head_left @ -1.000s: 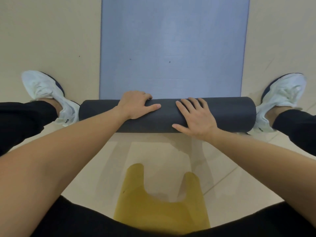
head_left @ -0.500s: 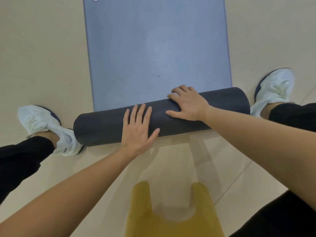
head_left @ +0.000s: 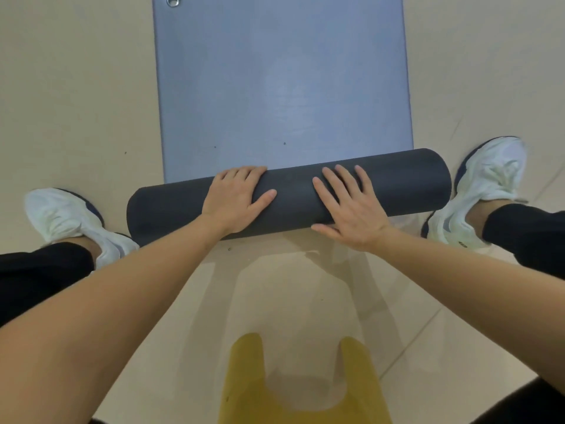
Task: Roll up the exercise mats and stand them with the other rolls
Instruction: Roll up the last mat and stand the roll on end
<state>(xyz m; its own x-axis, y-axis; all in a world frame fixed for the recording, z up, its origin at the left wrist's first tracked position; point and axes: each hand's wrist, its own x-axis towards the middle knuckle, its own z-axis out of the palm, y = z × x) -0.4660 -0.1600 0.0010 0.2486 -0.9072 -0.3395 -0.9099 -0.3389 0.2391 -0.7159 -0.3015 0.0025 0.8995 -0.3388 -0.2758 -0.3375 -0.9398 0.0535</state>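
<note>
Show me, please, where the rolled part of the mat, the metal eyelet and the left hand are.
rolled part of the mat (head_left: pixel 403 185), head view, dark outer surface near its right end.
metal eyelet (head_left: pixel 168 1), head view, the ring's left rim.
left hand (head_left: pixel 234 203), head view, back of the hand.

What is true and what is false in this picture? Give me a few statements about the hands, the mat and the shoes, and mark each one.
1. The left hand and the right hand both rest on the dark roll. True.
2. The mat is rolled up completely. False: a blue-grey flat stretch lies beyond the roll.
3. The white left shoe and the white right shoe flank the roll's ends. True.
4. The right hand is clenched in a fist. False: its fingers are spread flat on the roll.
5. A metal eyelet sits in the flat stretch's far left corner. True.
</note>
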